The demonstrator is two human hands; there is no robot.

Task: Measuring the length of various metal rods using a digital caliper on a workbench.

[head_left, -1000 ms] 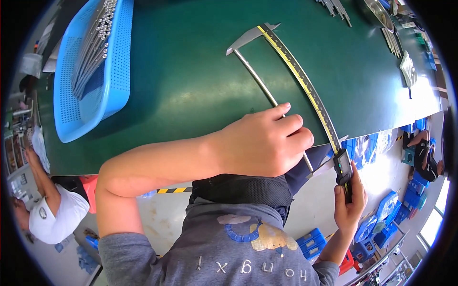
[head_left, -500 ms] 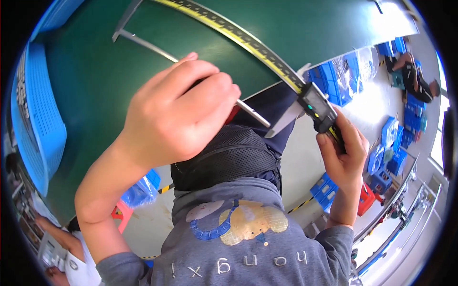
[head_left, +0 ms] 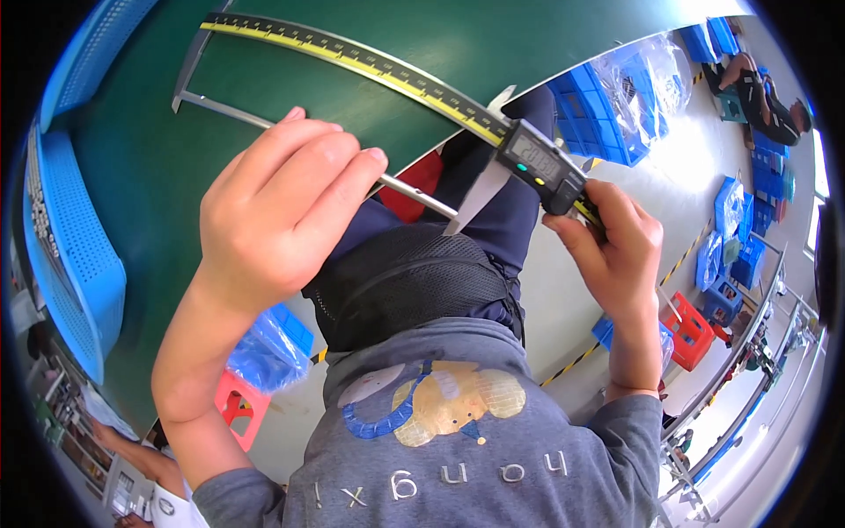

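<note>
From where I stand, L hand (head_left: pixel 273 207) is curled round the steel rod (head_left: pixel 414 193); R hand (head_left: pixel 620 238) pinches the dig. caliper (head_left: pixel 400 75) by its end. Vs. a sec ago, caliper's swung further across the body, display (head_left: pixel 534 157) up, so prob. easier to read. Rod lies betw. the jaws, partly over the green table (head_left: pixel 158 264).

Your green tabletop (head_left: pixel 493 44) spans nine to one o'clock, bearing a blue perforated basket (head_left: pixel 88 273) at nine. On your pale floor (head_left: pixel 682 198), a red stool (head_left: pixel 691 333) stands between three and four.
</note>
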